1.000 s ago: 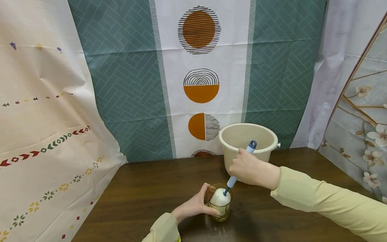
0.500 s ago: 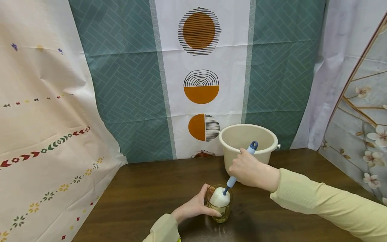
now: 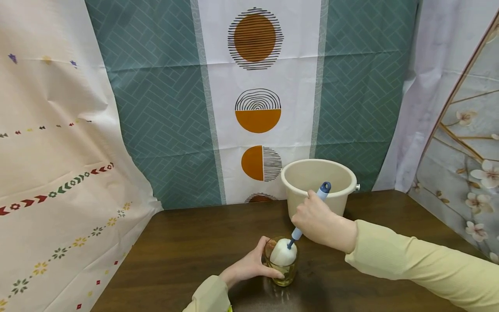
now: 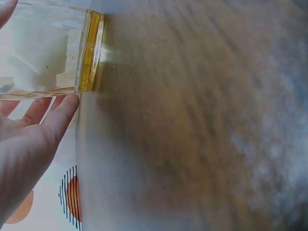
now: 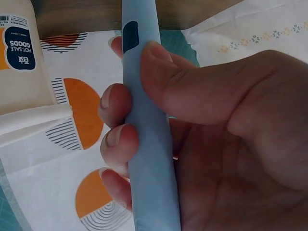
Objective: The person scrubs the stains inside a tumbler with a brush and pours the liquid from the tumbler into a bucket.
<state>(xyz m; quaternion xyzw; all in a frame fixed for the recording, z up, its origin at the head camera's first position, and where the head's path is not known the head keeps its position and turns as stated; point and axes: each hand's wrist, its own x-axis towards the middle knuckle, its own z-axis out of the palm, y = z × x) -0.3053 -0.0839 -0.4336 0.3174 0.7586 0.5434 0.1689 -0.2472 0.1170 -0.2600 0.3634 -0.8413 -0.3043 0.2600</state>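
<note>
An amber-tinted glass [image 3: 286, 274] stands on the table, with the white head of a brush [image 3: 283, 253] inside it. My left hand [image 3: 251, 264] holds the glass from the left, thumb at the near side. In the left wrist view the glass [image 4: 38, 53] shows its thick yellow base, with fingers of my left hand [image 4: 33, 134] along its side. My right hand [image 3: 323, 221] grips the brush's light blue handle, which leans up and right to a dark blue loop. In the right wrist view, my right hand [image 5: 216, 115] has thumb and fingers wrapped round the handle [image 5: 151, 144].
Behind my right hand a cream bucket [image 3: 296, 197] stands on the brown wooden table [image 3: 202, 234]; its label shows in the right wrist view. Patterned cloths hang behind the table [image 3: 171, 130] and at both sides.
My right hand and the brush handle have shifted very slightly left, and the white head sits a little differently in the glass. My left hand keeps its hold.
</note>
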